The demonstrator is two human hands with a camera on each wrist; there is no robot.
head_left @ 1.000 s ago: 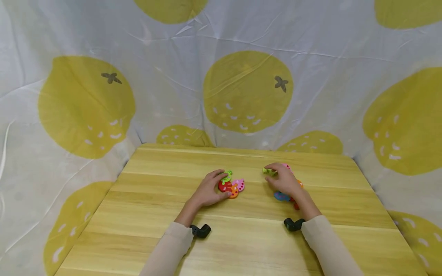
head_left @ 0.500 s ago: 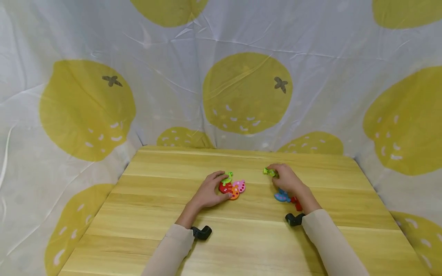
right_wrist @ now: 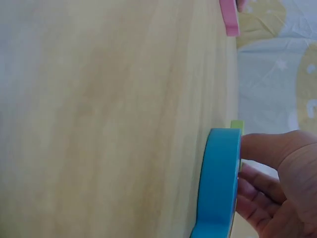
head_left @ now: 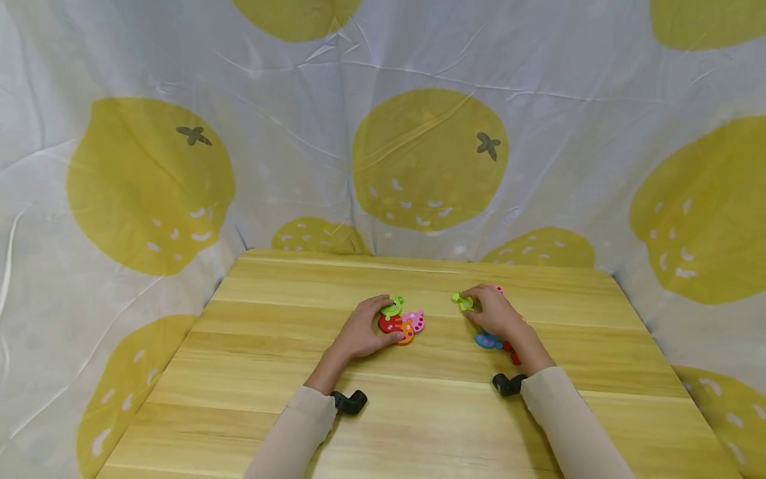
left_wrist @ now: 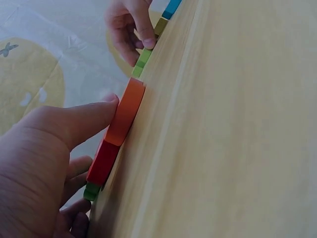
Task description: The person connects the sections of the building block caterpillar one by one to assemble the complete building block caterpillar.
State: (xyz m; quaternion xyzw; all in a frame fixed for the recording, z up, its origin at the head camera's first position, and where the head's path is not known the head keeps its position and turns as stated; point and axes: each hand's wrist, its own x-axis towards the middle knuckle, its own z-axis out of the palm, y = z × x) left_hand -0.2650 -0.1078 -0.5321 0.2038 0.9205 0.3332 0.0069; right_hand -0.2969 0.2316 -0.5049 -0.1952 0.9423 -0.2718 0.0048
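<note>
My left hand (head_left: 361,330) curls round a joined cluster of flat pieces: a green one (head_left: 392,307) at the fingertips, a red one (head_left: 389,324), an orange one (head_left: 405,334) at the thumb and a pink one (head_left: 416,320). In the left wrist view the thumb presses the orange piece (left_wrist: 126,113). My right hand (head_left: 493,311) pinches a light green piece (head_left: 463,302) between thumb and fingers. Below that hand lies a blue piece (head_left: 488,340), which in the right wrist view (right_wrist: 218,178) partly hides the green one.
Beside the right wrist lies a red piece (head_left: 512,353), and bits of pink and orange pieces show behind the right hand. A black device sits at each wrist. The wooden table (head_left: 419,412) ends at a lemon-print cloth (head_left: 299,153).
My right hand has shifted slightly, and the light green piece in its fingers has turned and moved a little left. The left hand stays on its cluster.
</note>
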